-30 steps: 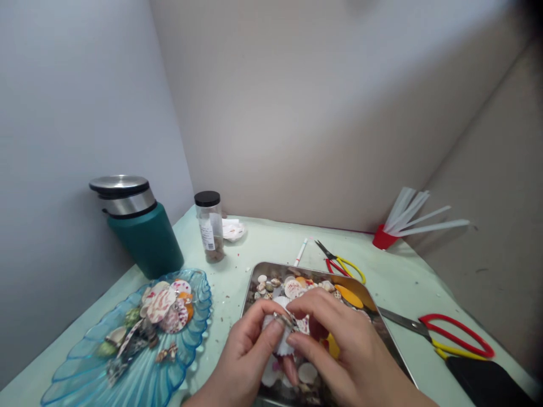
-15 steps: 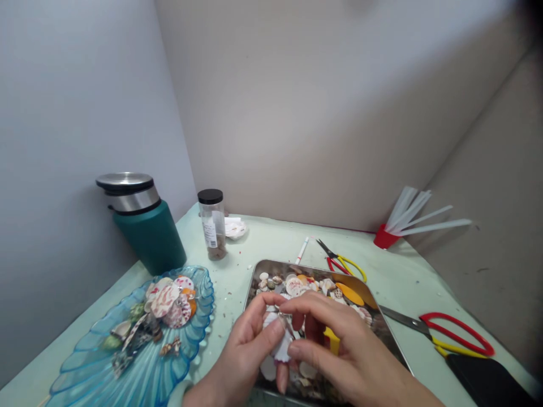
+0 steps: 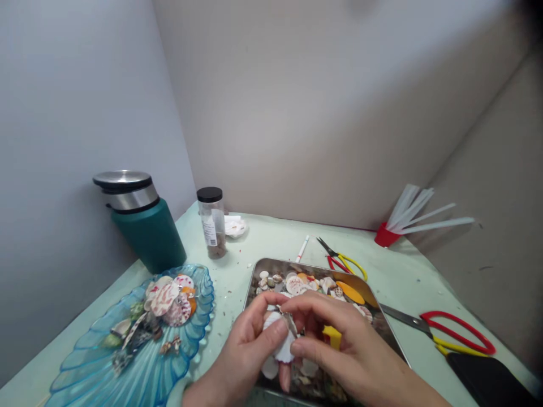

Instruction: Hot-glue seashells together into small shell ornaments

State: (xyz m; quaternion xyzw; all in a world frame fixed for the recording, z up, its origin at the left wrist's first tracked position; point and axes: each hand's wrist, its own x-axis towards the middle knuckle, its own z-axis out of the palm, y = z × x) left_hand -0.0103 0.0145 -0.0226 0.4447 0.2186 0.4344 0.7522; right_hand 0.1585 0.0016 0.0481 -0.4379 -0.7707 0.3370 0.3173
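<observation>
Over the metal tray, my left hand is closed on a white scallop shell, thumb across its ribbed face. My right hand is closed too, its thumb at the shell's right edge and its index finger at the top. A small greyish piece shows between the fingers there; its kind cannot be made out. Partly behind the right hand is something yellow, too hidden to name. Many loose shells lie in the tray, including a long orange piece.
At left stand a blue shell-shaped dish holding shells, a teal bottle and a black-lidded jar. Right of the tray lie small scissors, large scissors and a black object. A red cup holds translucent sticks.
The shell has turned slightly in my fingers, so more of its white face shows. Both hands stay at nearly the same place over the tray.
</observation>
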